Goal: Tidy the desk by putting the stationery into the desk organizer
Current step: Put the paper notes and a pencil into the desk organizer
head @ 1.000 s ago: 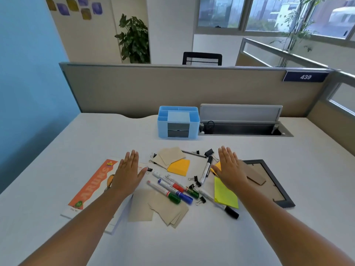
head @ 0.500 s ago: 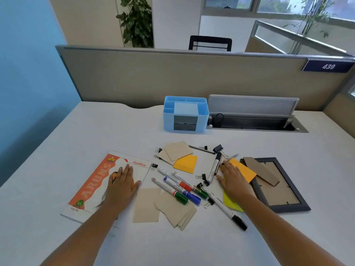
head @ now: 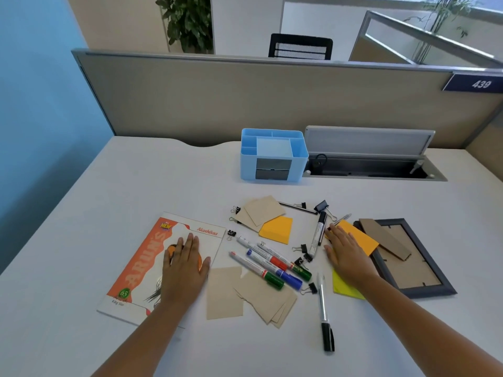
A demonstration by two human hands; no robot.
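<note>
While the white bench (head: 136,186) carries everything, the blue organizer (head: 273,155) stands upright at its far edge, well apart from the scattered stationery. The notebook (head: 152,262) lies at the left, its long axis running near-left to far-right, under the flat, spread left hand (head: 185,265). The picture frame (head: 419,270) lies at the right. The right hand (head: 347,254) rests flat, fingers straight, on the yellow notes (head: 344,289). Three markers (head: 269,263) lie side by side between the hands, caps pointing near-right. A pen (head: 325,314) lies nearly front to back, black cap nearest.
</note>
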